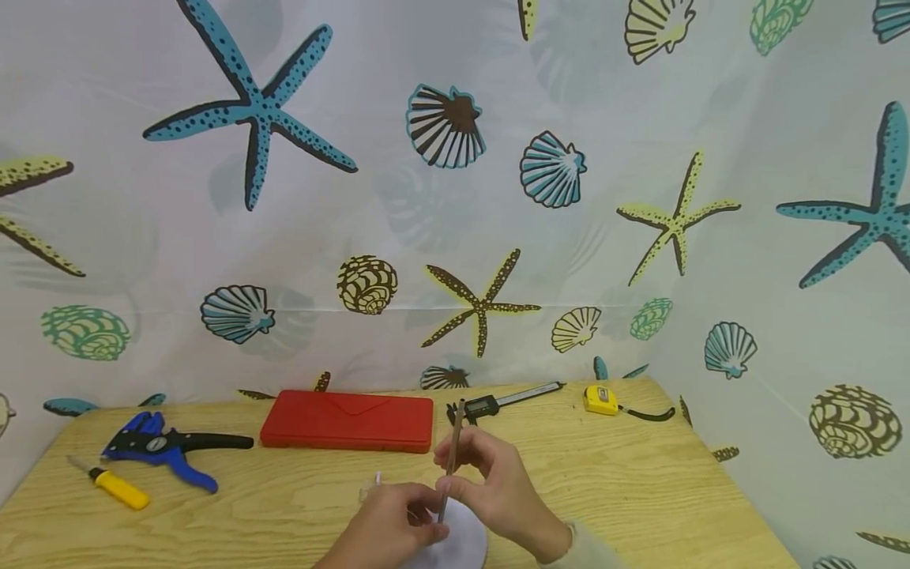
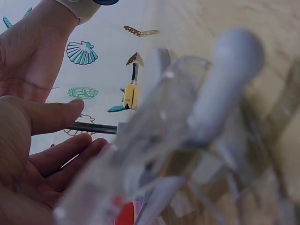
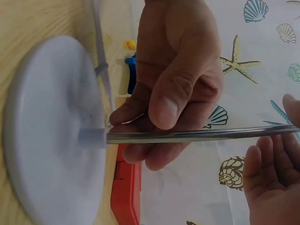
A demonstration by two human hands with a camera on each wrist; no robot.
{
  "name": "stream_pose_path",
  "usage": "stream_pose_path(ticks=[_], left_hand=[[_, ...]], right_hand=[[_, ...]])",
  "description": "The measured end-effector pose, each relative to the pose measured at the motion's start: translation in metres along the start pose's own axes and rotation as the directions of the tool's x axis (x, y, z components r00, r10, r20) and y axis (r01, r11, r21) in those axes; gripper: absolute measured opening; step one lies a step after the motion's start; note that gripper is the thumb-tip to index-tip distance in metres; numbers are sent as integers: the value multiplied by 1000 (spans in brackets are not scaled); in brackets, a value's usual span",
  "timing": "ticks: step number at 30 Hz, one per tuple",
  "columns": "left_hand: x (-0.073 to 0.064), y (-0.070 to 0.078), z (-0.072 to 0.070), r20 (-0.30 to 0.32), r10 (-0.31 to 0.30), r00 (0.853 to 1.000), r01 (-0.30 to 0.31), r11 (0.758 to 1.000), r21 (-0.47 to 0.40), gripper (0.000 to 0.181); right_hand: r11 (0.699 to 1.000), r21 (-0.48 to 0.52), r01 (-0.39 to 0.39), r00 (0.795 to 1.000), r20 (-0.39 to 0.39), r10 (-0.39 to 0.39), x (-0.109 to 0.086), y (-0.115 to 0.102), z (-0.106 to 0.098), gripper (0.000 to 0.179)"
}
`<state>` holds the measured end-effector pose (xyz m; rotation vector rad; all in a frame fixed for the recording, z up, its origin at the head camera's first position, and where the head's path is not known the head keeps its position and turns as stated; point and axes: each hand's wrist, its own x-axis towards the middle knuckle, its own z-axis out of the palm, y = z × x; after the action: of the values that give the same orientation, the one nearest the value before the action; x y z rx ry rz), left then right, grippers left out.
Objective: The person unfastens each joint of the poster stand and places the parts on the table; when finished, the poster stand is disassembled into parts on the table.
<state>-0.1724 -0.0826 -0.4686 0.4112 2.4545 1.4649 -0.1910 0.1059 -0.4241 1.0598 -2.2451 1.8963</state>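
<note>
A slim metal tube (image 1: 455,442) stands almost upright, leaning slightly, in front of me. Its lower end meets the short socket of a round white base (image 3: 51,136), which lies on the table. Low on the tube, just above the socket, my left hand (image 1: 391,521) pinches it between thumb and fingers. My right hand (image 1: 498,482) holds the same tube higher up, thumb on one side and fingers on the other. Beside the left hand is a clear plastic bag (image 2: 154,117) with a white knob-ended piece (image 2: 225,84), blurred up close.
Behind the hands lie a red case (image 1: 347,420) and a digital caliper (image 1: 490,405). To the left are blue wire strippers (image 1: 159,446) and a yellow-handled knife (image 1: 117,486). A yellow tape measure (image 1: 601,400) sits back right. A shell-patterned curtain encloses the table.
</note>
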Motion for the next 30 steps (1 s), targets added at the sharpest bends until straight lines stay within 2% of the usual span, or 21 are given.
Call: stream_pose_path(ticks=[10,17,23,30], left_hand=[[6,-1,7,27,-76,997,75,996,53,21],[5,-7,13,-13,-2,1000,4,991,133,14],[7,-10,14,-29,-18,999,22,988,152,14],[6,-12,14,-45,29,999,-21,985,169,11]], right_hand=[[995,-95,27,998,60,-21,-4,15,-1,24],[982,-191,9,992,126,15,-4,19,-2,27],[973,-231,9,987,159,29,-4,23,-3,26],[963,-266,38,975,222,23,-4,26,-2,23]])
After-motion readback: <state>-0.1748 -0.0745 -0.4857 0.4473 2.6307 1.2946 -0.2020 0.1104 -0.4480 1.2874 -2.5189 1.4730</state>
